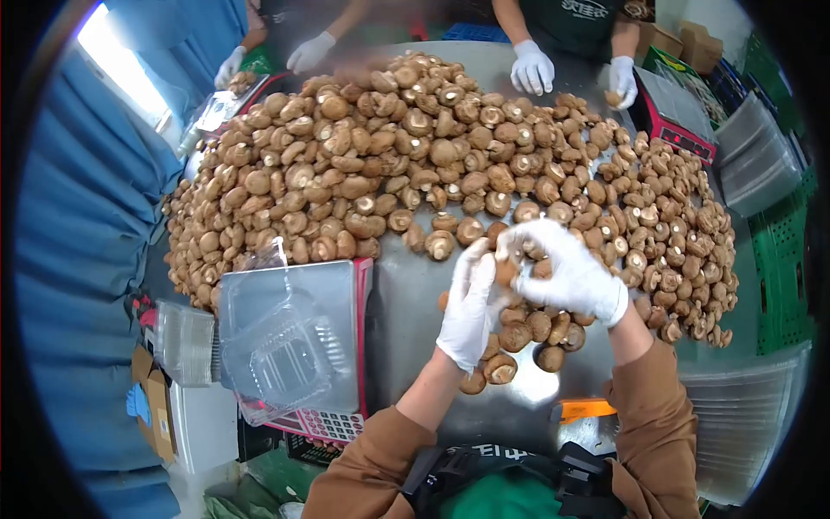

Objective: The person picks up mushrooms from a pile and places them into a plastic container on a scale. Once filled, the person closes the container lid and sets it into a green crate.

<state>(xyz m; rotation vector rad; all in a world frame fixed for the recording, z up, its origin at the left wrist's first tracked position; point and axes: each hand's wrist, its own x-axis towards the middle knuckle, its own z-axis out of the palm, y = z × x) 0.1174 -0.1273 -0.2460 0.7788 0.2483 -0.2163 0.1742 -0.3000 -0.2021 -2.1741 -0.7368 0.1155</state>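
Observation:
Both my hands wear white gloves and meet over the near edge of a big heap of brown mushrooms (346, 156). My left hand (468, 303) is upright, its fingers pressed together beside a mushroom (507, 272). From the right, my right hand (566, 270) curls its fingers round that same mushroom. Loose mushrooms (516, 336) lie just below my hands on the metal table (406, 303). To the left, an open clear plastic container (290, 359) rests on a scale (333, 294) with a red edge.
Across the table, two people's gloved hands (532, 69) work near other scales (679, 108). Stacked clear containers stand at the left (184, 344) and right (743, 424). An orange-handled object (584, 409) lies near my right forearm. Green crates (778, 259) stand far right.

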